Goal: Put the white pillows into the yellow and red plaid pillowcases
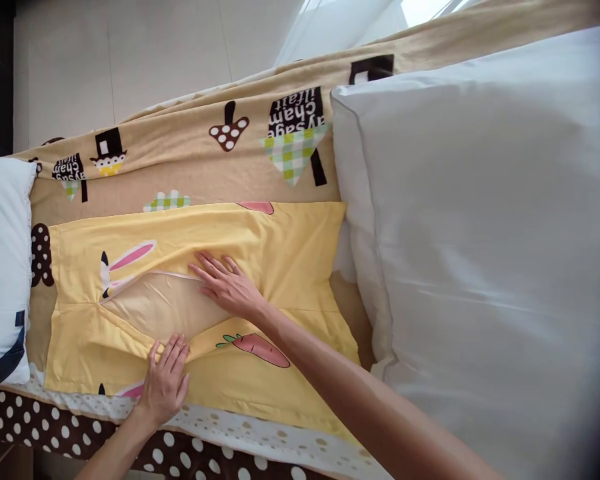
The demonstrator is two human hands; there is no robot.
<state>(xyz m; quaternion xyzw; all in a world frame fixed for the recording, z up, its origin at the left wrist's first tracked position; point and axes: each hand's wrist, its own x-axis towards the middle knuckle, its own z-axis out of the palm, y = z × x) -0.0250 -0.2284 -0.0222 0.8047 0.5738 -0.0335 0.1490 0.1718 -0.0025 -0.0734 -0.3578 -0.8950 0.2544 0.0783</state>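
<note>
A yellow pillowcase (300, 247) printed with rabbits and carrots lies spread on the bed. Its long slit gapes in the middle and shows the pale inner fabric (165, 307). My right hand (230, 287) rests on the slit's far edge with fingers stretched out. At the near edge, my left hand (165, 380) lies on the cloth, its fingers extended close together. Neither hand appears to grip the fabric. A large white pillow (480, 233) sits to the right of the pillowcase, partly out of frame.
Another white pillow (3, 247) with a dark patch is at the left edge. A tan blanket (180, 160) with mushroom and lettering prints covers the bed. Brown polka-dot fabric (70, 430) runs along the near side. Beyond the bed is a tiled floor (160, 53).
</note>
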